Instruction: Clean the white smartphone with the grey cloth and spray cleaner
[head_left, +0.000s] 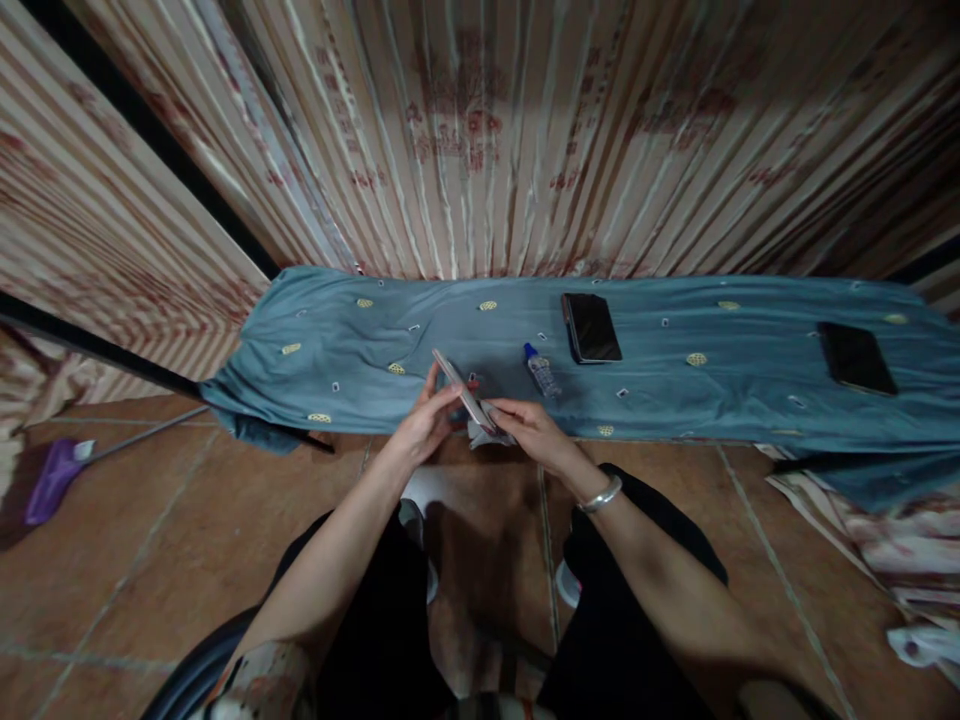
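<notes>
Striped curtain (pixel 480 130) behind, pleated fabric, faded red print on it, writing too blurred to read. Tabletop (pixel 750 400) long and narrow, draped in blue-grey cloth with small yellow oval motifs and tiny white marks. Floor (pixel 135 560) brown tile with grout lines; purple mop head (pixel 52 480) lies on it at far left.

Dark tablet-like slab (pixel 591 327) lies flat near the back edge, middle of the tabletop, glossy black, no readable label. Second black phone (pixel 856 358) flat toward the right end. Small clear bottle (pixel 540 370) with blue cap lies on its side near the front edge, just left of the slab; label unreadable.

Left hand (pixel 424 420) grips a thin phone (pixel 463 392) by its edge, tilted, above the front edge near the middle. Right hand (pixel 529 428), silver bangle on its wrist, pinches a white wipe (pixel 484 432) against the phone's lower end.
</notes>
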